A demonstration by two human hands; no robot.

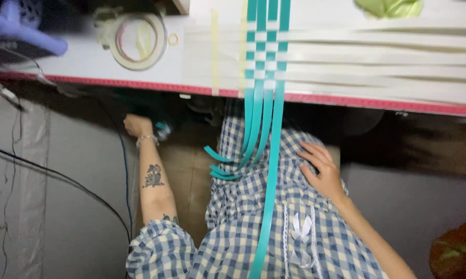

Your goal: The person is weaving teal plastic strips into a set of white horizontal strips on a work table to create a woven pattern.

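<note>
Left hand (138,125): upper left of centre, below the counter edge, arm stretched down into the dark space under the counter (88,62). Fingers curled round something small and teal-tinted; too dim to identify, and cannot tell how tightly closed. Bracelet at wrist, tattoo on forearm.

Right hand (322,170): right of centre, laid flat on the checked blue-and-cream dress (243,243) over the lap. Fingers spread wide, holding nothing, apparently resting as a brace.

Teal strips (266,129): centre of frame. Several long bands running from the top edge down across the counter, over its red-trimmed edge (140,84) and onto the lap. Three ending in curled tips just left of centre; one longer, continuing to the bottom edge. Left hanging free, likely so the loose ends stay out of the woven part.

White strips (377,57): upper right, lying crosswise on the counter, interlaced with the teal ones into a checker patch (264,51) near top centre. Pale tape lengths alongside the patch, seemingly to keep the weave fixed flat.

Roll of tape (138,40): upper left, lying flat on the counter, near the weave.

Purple plastic object (21,28): far upper left corner, partly out of view.

Green object (389,7): top right edge, cut off.

Black cables (62,178): left side, trailing down beside the left arm.
</note>
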